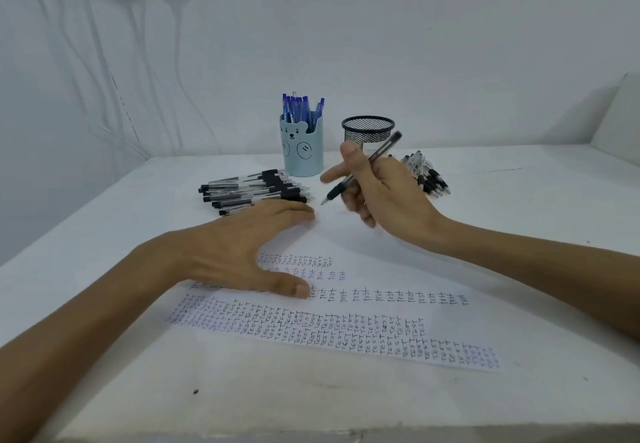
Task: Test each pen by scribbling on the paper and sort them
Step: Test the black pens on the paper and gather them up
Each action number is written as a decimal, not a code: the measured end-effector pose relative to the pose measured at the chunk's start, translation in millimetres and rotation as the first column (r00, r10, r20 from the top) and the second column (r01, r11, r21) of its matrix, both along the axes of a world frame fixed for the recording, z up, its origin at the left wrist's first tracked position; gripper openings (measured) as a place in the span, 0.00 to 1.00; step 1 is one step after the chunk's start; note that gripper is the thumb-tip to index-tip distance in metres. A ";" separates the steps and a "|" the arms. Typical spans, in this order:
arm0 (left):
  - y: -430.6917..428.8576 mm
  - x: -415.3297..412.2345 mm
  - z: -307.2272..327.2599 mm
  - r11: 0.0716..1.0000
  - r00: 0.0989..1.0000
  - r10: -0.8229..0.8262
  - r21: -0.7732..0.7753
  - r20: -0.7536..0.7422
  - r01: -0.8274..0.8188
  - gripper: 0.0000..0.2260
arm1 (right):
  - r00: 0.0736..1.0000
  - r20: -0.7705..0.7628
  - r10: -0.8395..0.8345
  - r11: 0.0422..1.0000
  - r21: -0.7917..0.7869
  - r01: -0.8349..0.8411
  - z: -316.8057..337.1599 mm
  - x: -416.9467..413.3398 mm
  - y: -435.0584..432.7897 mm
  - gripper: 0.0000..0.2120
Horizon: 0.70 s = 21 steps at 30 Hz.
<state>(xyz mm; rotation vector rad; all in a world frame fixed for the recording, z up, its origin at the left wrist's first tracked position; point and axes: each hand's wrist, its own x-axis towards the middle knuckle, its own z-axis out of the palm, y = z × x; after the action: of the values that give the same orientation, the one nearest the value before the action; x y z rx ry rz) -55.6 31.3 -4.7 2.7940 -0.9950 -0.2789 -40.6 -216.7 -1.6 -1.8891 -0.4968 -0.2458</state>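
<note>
The right hand [384,193] is raised above the sheet of paper [381,269], its thumb and fingers curled round a black pen [385,147] whose tip slants down and left, clear of the sheet. The left hand [239,252] lies flat on the paper with its fingers straight, holding nothing. On the bench [519,200] behind it lies a pile of black pens [256,190]. A second pile [427,174] is behind the right hand. Blue pens [299,108] stand in a bear-faced cup [303,152] beside a black mesh cup [367,133].

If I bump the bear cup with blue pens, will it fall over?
Probably tippy: the bear cup is tall, and the blue pens stick out above its rim. It looks smooth, so a low push might slide it across the table.
</note>
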 end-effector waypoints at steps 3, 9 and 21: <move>-4.6 -1.1 -0.6 0.999 1.000 -0.029 0.027 -0.010 0.029 0.48 | 0.979 -0.157 0.133 0.990 0.064 -0.124 -2.7 -0.8 0.1 0.18; -5.9 -1.4 1.5 0.999 0.999 -0.018 0.035 -0.032 0.019 0.50 | 0.891 -0.347 0.293 0.954 0.046 -0.296 -8.2 -8.7 -2.6 0.10; -2.7 1.4 -3.0 1.000 0.999 -0.019 0.015 -0.045 0.020 0.49 | 0.937 -0.236 0.257 0.956 -0.079 -0.282 -18.2 -13.5 -8.4 0.06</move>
<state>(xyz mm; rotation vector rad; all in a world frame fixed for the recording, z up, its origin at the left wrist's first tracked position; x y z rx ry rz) -54.3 28.6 -7.7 2.7805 -1.0148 -0.3515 -54.1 -225.1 -19.7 -1.9022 -0.6181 0.1787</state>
